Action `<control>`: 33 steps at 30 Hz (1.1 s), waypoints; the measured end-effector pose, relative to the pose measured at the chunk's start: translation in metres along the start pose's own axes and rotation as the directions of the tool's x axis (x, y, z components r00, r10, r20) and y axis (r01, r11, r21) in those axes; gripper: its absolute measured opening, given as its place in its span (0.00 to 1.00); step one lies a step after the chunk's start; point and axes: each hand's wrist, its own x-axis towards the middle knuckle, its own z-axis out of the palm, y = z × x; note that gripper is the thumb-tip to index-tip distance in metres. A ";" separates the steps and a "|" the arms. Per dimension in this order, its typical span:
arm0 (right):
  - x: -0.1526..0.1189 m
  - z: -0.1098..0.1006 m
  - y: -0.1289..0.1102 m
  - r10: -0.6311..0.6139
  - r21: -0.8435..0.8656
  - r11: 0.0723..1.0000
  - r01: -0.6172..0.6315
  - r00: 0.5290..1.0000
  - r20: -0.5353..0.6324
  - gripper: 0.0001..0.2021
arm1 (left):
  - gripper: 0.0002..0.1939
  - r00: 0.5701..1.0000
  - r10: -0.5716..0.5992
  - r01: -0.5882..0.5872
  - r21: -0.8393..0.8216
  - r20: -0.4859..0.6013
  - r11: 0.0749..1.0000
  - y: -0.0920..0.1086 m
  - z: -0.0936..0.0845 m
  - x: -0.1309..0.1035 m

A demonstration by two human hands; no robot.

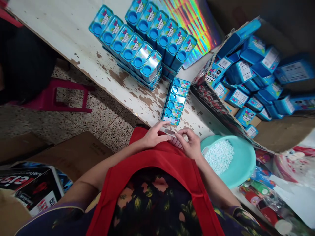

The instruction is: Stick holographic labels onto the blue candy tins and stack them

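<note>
Right at the table's near edge, my left hand (pixel 157 135) is beside a short row of blue tins (pixel 175 98), its fingertips at the nearest tin and its thumb apart from the forefinger. My right hand (pixel 190 143) is pinched on a small clear strip (pixel 169 132) between the two hands. Below the strip, a striped, pale piece (pixel 176 143) shows partly behind my right fingers. Farther back, taller blue tins (pixel 150 67) stand in two rows with their round-marked lids up.
An open cardboard box (pixel 221 108) of blue tins stands at the right. Near my right forearm is a turquoise bowl (pixel 242 160) with small white pieces. Colourful packages (pixel 265 196) lie lower right. A pink stool (pixel 49 95) and cartons (pixel 81 154) are left of the table (pixel 81 49).
</note>
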 end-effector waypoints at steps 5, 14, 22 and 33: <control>0.012 0.012 0.005 0.195 0.151 0.974 -0.171 0.968 -0.157 0.07 | 0.12 0.975 -0.220 0.222 -0.100 0.029 0.970 0.018 -0.004 0.023; 0.031 0.011 0.009 0.213 0.163 0.968 -0.192 0.969 -0.122 0.19 | 0.10 0.997 -0.031 0.060 0.438 -0.073 0.897 0.039 -0.018 0.037; 0.072 0.019 0.013 0.281 0.235 0.942 -0.241 0.947 -0.154 0.13 | 0.09 0.994 -0.102 0.109 0.339 -0.038 0.934 0.027 -0.040 0.068; 0.076 0.045 0.027 0.050 -0.260 0.955 -0.144 0.940 -0.337 0.03 | 0.14 0.989 -0.092 0.131 0.391 -0.118 0.911 -0.022 -0.028 0.086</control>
